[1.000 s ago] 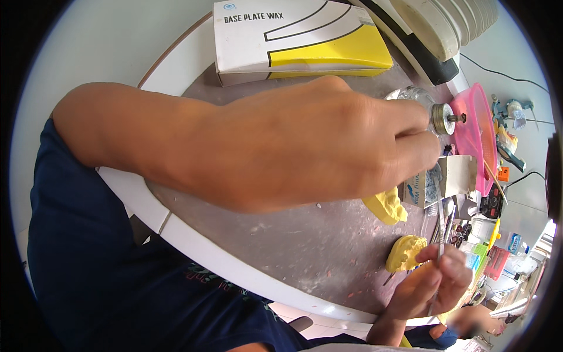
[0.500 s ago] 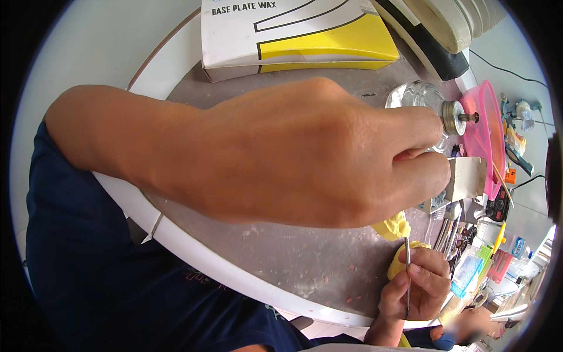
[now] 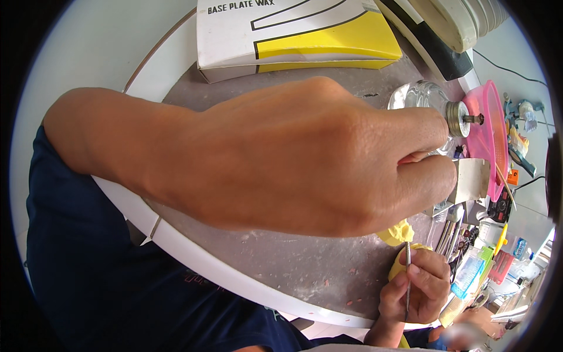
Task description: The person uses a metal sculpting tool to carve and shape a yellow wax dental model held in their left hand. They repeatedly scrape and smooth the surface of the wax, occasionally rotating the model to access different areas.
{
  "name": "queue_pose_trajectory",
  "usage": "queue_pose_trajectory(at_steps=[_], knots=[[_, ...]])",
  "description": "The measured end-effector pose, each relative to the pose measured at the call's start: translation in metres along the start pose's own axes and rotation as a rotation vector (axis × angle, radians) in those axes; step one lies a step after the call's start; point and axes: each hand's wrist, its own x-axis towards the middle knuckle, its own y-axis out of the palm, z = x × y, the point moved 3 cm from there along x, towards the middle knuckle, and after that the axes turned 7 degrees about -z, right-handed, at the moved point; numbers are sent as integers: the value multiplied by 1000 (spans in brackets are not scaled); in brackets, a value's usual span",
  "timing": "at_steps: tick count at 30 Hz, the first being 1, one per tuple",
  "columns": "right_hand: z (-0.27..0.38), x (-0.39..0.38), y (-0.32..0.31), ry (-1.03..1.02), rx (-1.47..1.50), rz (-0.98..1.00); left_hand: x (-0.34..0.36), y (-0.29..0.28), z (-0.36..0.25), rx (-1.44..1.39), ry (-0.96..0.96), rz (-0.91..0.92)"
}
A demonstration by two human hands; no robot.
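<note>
My left hand fills the middle of the view, back upward and fingers curled; whatever it grips is hidden. A glass spirit burner with a metal collar stands just past its knuckles. A yellow dental cast piece shows below that hand. My right hand, lower right, has its fingers closed on a thin metal instrument, whose upper end is at the yellow piece; I cannot tell whether they touch. A second yellow cast is partly behind the right hand.
A white and yellow box lies at the back, beside a pale hose device. At right are a pink basket, small open carton, metal tools and assorted clutter. Another person is at lower right.
My left hand has shifted slightly right and downward. My right hand moved left, bringing the instrument beside the yellow piece, then stayed nearly still. The box appears slightly farther up and left.
</note>
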Motion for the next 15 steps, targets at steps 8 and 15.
queue_pose_trajectory(at_steps=[8,15], knots=[[0,2,1,-34,-18,15,1,1,1,-15,-18,-15],[3,5,3,-52,-38,28,1,2,1,-10,-31,-18]])
